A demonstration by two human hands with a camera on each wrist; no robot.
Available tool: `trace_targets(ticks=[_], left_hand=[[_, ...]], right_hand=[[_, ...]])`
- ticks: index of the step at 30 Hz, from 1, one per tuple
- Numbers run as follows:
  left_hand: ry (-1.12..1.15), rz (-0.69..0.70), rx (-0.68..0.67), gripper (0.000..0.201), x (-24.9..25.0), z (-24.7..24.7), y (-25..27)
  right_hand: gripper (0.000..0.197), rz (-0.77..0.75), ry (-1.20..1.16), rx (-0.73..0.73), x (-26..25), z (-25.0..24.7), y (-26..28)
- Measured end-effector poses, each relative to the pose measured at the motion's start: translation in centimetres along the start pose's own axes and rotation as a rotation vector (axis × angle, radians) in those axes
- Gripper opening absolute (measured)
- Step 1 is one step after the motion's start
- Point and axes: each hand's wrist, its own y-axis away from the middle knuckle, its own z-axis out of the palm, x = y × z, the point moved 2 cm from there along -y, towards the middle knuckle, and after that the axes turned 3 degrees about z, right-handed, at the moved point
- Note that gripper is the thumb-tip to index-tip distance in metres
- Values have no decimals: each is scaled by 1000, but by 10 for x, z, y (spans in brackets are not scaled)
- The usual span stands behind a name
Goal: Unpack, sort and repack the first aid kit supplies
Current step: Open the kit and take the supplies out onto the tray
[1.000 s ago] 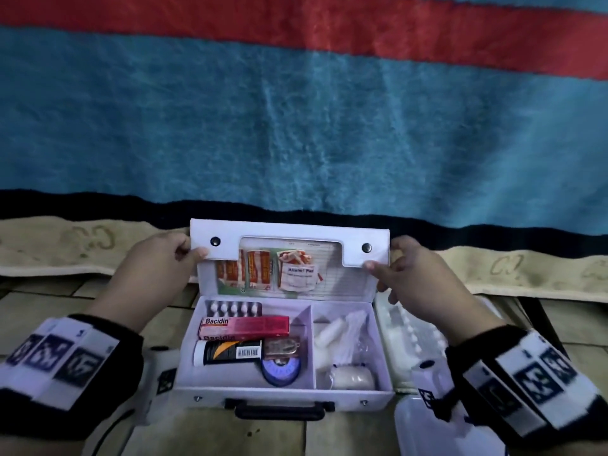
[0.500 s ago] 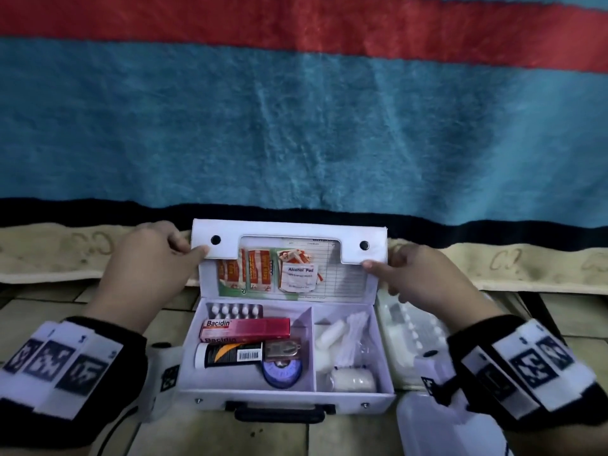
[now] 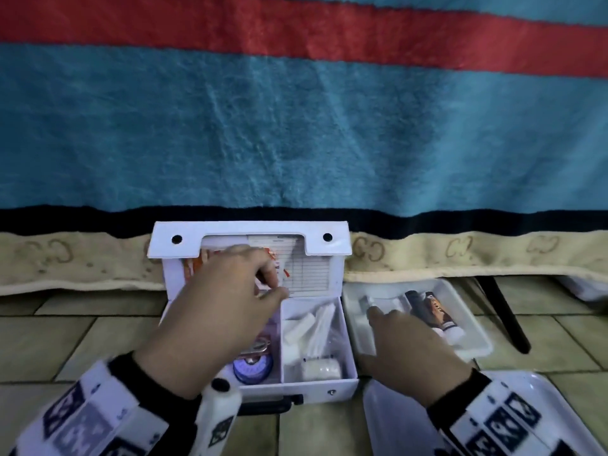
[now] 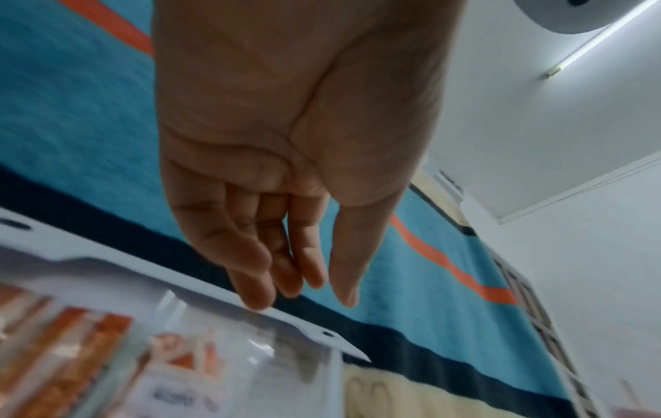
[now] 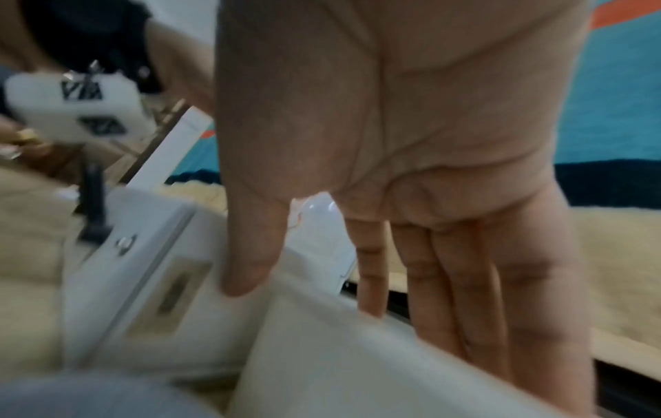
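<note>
Two hands work before the striped teal, red and black blanket (image 3: 296, 126) at twelve o'clock. We see the white hinged first aid case (image 3: 250, 324) open on the tiled floor at six o'clock, its lid upright. At its three o'clock sits a white plastic tray (image 3: 467, 307) holding tubes. Our left hand (image 3: 227, 311) reaches into the lid, fingers loosely extended, holding nothing. Our right hand (image 3: 404, 350) hovers over the tray, fingers straight, empty.
</note>
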Motion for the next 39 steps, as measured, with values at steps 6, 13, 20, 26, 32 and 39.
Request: trace_targets(ticks=[6,13,20,26,32,39], left_hand=[[-72,88,-270,14,31,40,13],[-170,494,-514,32,63,98,24],[-458,611,-629,27,63,134,29],[-481,560,-593,20,64,137,29],[-548,528,-540,17,86,142,25],[-467,493,-532,34,109,150,13]], right_hand=[[51,-93,-4,53,8,1,4],[28,-138,-264,7,43,-25,-4],[32,-178,-468,47,72,-55,11],[28,-110,-500,391,104,-77,29],[34,8,-472,776,159,-65,47],[40,489,-759,1013,210,-13,75]])
